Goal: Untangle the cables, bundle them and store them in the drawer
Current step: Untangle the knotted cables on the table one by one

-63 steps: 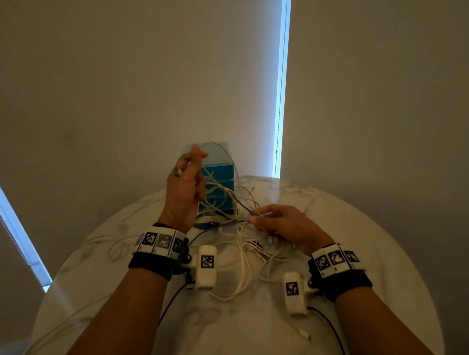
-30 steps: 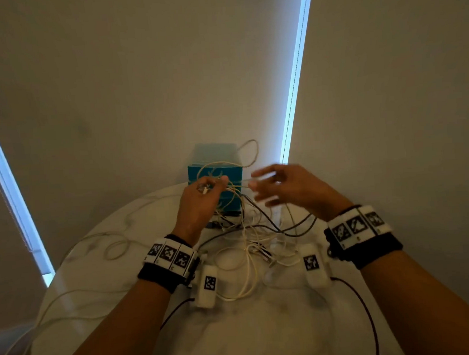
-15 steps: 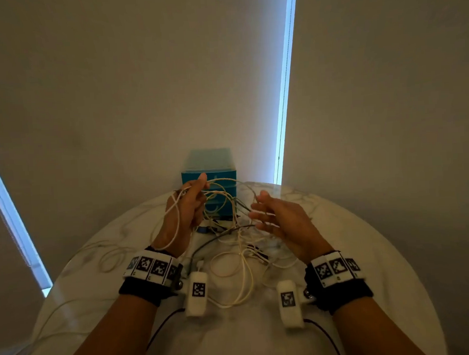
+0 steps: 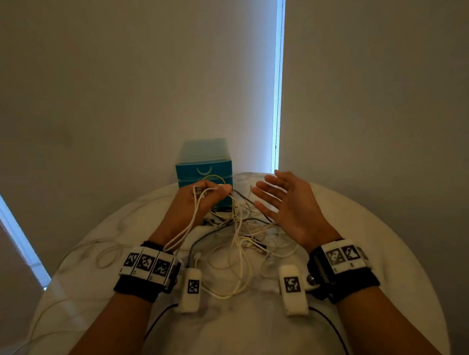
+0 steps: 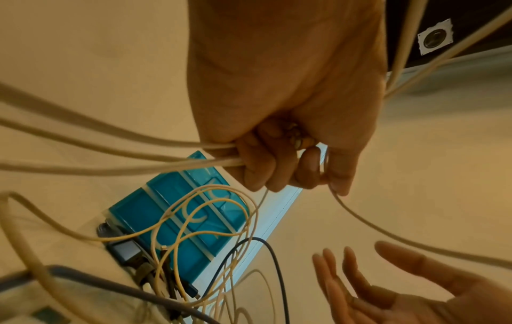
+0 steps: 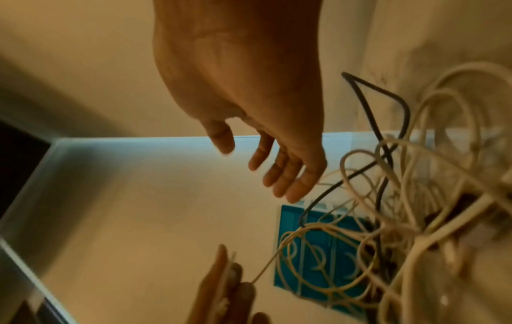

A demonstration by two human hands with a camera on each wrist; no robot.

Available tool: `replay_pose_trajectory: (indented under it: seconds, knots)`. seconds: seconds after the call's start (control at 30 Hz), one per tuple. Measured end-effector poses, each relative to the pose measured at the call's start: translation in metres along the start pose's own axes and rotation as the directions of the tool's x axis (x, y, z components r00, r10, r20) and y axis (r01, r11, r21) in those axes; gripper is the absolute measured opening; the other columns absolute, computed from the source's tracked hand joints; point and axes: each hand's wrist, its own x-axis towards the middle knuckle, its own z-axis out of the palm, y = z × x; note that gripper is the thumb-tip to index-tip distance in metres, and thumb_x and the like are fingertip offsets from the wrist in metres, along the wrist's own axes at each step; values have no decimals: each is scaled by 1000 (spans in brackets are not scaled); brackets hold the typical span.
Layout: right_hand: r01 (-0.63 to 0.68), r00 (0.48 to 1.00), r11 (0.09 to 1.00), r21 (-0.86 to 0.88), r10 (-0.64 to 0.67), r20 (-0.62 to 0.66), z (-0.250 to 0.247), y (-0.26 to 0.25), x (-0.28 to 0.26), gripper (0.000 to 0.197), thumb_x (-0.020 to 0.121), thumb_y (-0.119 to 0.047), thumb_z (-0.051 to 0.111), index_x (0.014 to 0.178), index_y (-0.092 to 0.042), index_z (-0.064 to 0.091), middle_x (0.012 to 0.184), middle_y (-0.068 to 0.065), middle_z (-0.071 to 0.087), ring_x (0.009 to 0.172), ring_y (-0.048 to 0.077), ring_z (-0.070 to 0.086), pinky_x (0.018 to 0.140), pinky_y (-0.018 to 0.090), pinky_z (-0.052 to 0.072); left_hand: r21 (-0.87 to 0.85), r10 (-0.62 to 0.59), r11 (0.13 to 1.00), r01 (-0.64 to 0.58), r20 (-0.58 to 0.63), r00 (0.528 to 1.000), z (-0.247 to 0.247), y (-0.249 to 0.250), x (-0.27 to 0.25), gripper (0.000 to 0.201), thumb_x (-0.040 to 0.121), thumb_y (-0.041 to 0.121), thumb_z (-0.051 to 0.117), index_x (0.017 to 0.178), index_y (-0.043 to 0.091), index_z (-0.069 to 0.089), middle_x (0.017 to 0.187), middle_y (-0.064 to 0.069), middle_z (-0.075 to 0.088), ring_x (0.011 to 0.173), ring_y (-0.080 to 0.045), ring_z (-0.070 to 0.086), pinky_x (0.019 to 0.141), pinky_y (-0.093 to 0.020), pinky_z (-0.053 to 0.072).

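Observation:
A tangle of white and dark cables (image 4: 239,237) lies on the round marble table (image 4: 369,251) between my hands. My left hand (image 4: 201,195) is raised over the heap, fingers curled round several white cable strands (image 5: 166,153) that loop back over my wrist. To its right my right hand (image 4: 281,199) hovers with straight, spread fingers (image 6: 279,173) and holds nothing. The teal drawer unit (image 4: 203,162) stands at the table's far edge, just behind my left hand, with its drawers closed.
More white cable (image 4: 106,253) trails across the left of the table and off its left edge. A wall stands close behind the drawer unit. Bright window strips (image 4: 278,78) run down the wall at the right and at the far left.
My left hand has lowered and gathered white strands into its grip. My right hand has let go of the cable it pinched, then drawn apart with its fingers spread.

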Motion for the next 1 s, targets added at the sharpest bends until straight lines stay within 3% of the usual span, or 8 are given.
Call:
replay_pose_trajectory:
  seconds: [0.17, 0.33, 0.43, 0.5, 0.63, 0.83, 0.93, 1.0]
  knots:
    - [53, 956, 727, -685, 162, 245, -5, 14, -10, 22, 96, -27, 79, 111, -11, 73, 122, 2, 79, 126, 26, 70, 110, 48, 53, -126, -43, 992, 31, -94, 995, -5, -5, 6, 38, 101, 51, 68, 92, 15, 75, 54, 13, 54, 46, -3, 48, 47, -22, 39]
    - [97, 730, 793, -602, 354, 584, -7, 18, -18, 20, 106, -8, 63, 120, -12, 49, 139, 21, 69, 135, 27, 64, 108, 43, 47, -210, -62, 977, 18, -205, 977, -8, -15, 7, 41, 104, 47, 65, 97, 8, 75, 49, 13, 50, 39, -3, 42, 43, -16, 33]
    - [116, 620, 888, -446, 286, 731, -5, 13, -21, 19, 106, 4, 51, 118, -10, 47, 128, 28, 69, 118, 34, 69, 100, 45, 50, -270, -126, 961, 57, -246, 961, -11, -23, 10, 42, 103, 49, 67, 96, 8, 76, 48, 13, 45, 40, -4, 38, 44, -20, 32]
    - [88, 699, 968, -235, 108, 707, -2, 5, -22, 18, 103, 6, 49, 113, -8, 54, 116, 19, 70, 97, 27, 72, 89, 40, 56, -292, -173, 953, 84, -292, 941, -13, -29, 13, 40, 103, 45, 68, 93, 8, 74, 48, 13, 49, 39, -3, 42, 47, -24, 32]
    - [180, 947, 984, -3, -173, 269, -2, -5, -12, 29, 107, 0, 52, 108, -16, 76, 116, 5, 75, 84, 14, 68, 61, 20, 51, -260, -222, 954, 152, -264, 939, -15, -27, 14, 41, 103, 49, 66, 86, 12, 72, 51, 9, 45, 41, -9, 36, 44, -23, 29]
    - [274, 961, 822, -499, -216, 171, -2, 36, 15, 45, 98, 0, 68, 138, -22, 68, 116, 8, 80, 101, 25, 77, 72, 28, 61, -82, -25, 995, 50, 281, 959, 9, 32, -13, 30, 107, 30, 65, 82, 13, 66, 53, 9, 55, 45, -2, 49, 48, -19, 44]
    - [408, 912, 665, -625, -259, 319, 4, 52, 19, 42, 99, -30, 70, 137, -14, 67, 123, 10, 76, 106, 26, 76, 91, 37, 64, -65, 56, 997, -31, 435, 898, 24, 43, -19, 24, 104, 24, 70, 88, 6, 75, 93, -1, 77, 87, -8, 74, 90, -36, 62]
    - [457, 889, 563, -689, -300, 345, 7, 56, 18, 45, 93, -31, 71, 128, -4, 70, 122, 11, 73, 109, 21, 73, 100, 38, 60, -107, 117, 992, -71, 526, 843, 30, 44, -25, 20, 104, 18, 69, 87, 10, 74, 102, 12, 75, 99, -5, 73, 93, -29, 59]
